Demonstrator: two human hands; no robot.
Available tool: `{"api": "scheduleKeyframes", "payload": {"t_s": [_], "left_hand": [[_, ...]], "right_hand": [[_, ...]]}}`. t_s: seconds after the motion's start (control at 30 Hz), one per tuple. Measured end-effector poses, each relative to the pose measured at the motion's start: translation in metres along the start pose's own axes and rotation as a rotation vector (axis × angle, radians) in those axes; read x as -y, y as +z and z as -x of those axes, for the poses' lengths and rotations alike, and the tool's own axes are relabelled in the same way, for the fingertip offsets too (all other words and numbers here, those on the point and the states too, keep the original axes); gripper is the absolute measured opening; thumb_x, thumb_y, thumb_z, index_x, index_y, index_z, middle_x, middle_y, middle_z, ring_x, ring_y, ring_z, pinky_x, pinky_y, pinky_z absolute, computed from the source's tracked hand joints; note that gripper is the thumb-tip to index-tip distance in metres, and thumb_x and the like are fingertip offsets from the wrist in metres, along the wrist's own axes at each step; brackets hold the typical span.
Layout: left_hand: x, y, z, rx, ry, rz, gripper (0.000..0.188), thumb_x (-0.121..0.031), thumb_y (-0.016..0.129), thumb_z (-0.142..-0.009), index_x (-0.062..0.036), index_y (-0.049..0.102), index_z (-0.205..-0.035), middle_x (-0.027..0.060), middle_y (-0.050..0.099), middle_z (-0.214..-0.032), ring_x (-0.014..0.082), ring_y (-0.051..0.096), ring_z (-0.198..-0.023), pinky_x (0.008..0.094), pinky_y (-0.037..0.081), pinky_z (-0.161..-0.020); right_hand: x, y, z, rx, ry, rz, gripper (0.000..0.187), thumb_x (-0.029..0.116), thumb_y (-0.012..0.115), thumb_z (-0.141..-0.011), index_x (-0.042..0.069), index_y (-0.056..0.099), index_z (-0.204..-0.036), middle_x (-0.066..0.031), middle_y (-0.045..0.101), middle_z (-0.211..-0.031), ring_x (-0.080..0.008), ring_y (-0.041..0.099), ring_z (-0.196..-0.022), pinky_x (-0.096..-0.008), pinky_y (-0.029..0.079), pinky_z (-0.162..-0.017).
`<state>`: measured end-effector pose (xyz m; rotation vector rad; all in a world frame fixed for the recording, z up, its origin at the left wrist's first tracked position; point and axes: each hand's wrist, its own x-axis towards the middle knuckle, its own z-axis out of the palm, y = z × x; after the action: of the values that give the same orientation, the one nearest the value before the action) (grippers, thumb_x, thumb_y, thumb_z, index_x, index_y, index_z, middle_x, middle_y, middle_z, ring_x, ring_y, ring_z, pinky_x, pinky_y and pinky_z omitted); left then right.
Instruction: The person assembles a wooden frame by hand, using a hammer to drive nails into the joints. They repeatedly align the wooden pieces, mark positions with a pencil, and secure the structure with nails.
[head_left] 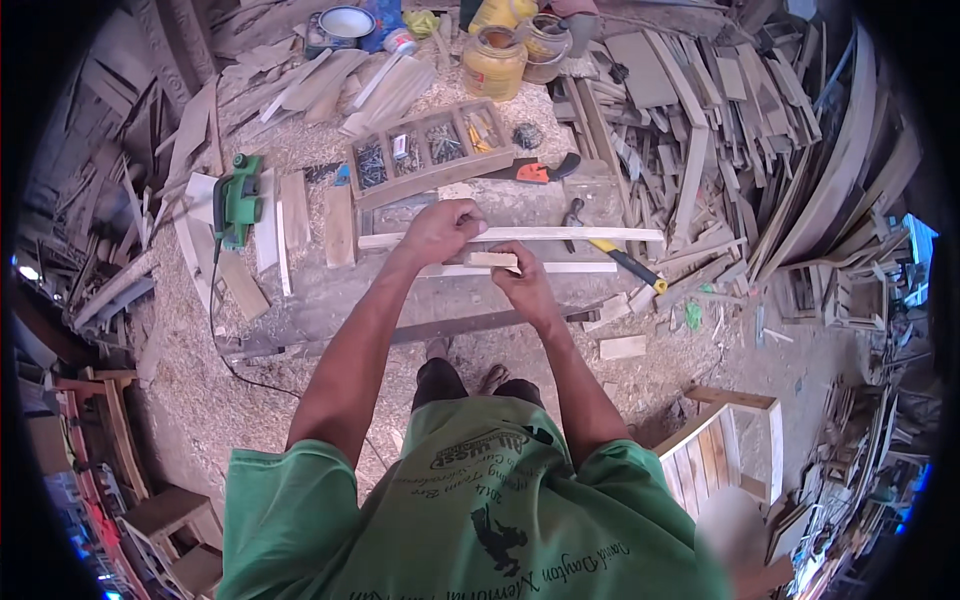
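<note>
My left hand (443,234) is closed on a long, thin wood strip (570,234) that lies crosswise over the workbench (350,300). Just nearer to me, my right hand (524,283) grips a small, short wood block (492,260) between thumb and fingers. A second pale strip (585,268) runs behind that hand, roughly parallel to the first. To the right, a hammer (628,264) with a yellow and black handle lies at an angle, partly under the first strip's right end.
A divided wooden box (430,180) of nails and screws sits beyond my hands. An orange and black tool (538,173) rests beside it. At left stands a green power planer (240,203) with a trailing cord. Jars (494,65) stand at the back; scrap wood (700,130) is piled right.
</note>
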<state>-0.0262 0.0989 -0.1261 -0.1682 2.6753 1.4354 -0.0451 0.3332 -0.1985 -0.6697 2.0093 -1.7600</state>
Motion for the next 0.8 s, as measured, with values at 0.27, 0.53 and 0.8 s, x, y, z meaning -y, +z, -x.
{"api": "scheduleKeyframes", "payload": {"t_s": [0.27,0.53,0.8], "left_hand": [[-0.001,-0.004,-0.006,0.013,-0.012,0.006,0.021,-0.022,0.076,-0.105,-0.0022,0.077,-0.111,0.0091,0.077,-0.098,0.0175,0.071,-0.093,0.0367,0.056,-0.090],[0.011,-0.015,-0.009,0.027,0.029,0.092,0.021,-0.017,0.072,-0.107,-0.0002,0.078,-0.118,0.0102,0.078,-0.109,0.0190,0.072,-0.104,0.0366,0.055,-0.099],[-0.008,-0.018,-0.025,0.423,0.299,-0.124,0.043,-0.028,0.084,-0.099,-0.0034,0.078,-0.133,0.0141,0.080,-0.120,0.0234,0.076,-0.109,0.0373,0.059,-0.093]], "right_hand": [[-0.023,0.009,-0.016,-0.043,-0.019,0.036,0.035,0.007,0.075,-0.094,0.004,0.067,-0.127,-0.0114,0.074,-0.113,-0.0192,0.070,-0.103,-0.0368,0.060,-0.088],[-0.019,0.027,-0.028,-0.097,0.059,0.185,0.042,0.010,0.073,-0.096,0.002,0.063,-0.136,-0.0184,0.074,-0.124,-0.0297,0.073,-0.118,-0.0421,0.059,-0.100],[-0.094,0.046,-0.038,-0.092,0.087,-0.007,0.036,0.021,0.073,-0.102,0.004,0.073,-0.133,-0.0097,0.079,-0.098,-0.0148,0.068,-0.090,-0.0418,0.056,-0.076]]}}
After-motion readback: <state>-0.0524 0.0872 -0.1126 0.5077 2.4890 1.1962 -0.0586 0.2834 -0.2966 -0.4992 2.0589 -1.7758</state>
